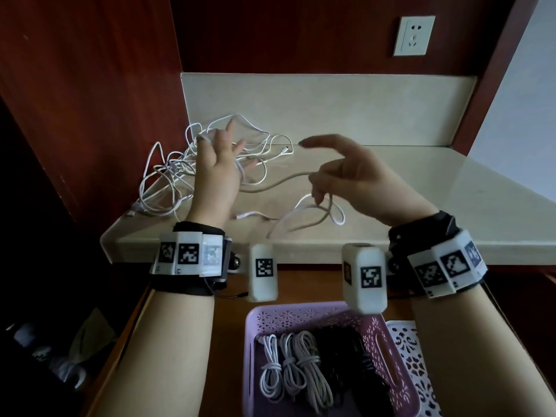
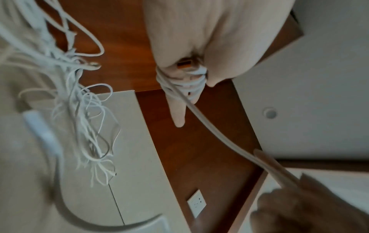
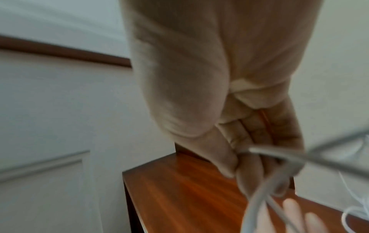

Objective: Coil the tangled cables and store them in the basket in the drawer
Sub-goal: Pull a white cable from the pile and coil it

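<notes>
Over the table, the left hand has grey cable wound around its fingers. The right hand pinches that cable's free length. A white tangle lies behind; the basket holds 3 pale coils.

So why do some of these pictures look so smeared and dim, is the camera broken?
Not broken. Head view: dim room, mostly sharp, though the right hand and wrist boxes smear. Left wrist view: the wound cable on the left hand is fairly sharp; the tangle streaks. Right wrist view: blurred throughout, with the cable only a soft streak.
</notes>
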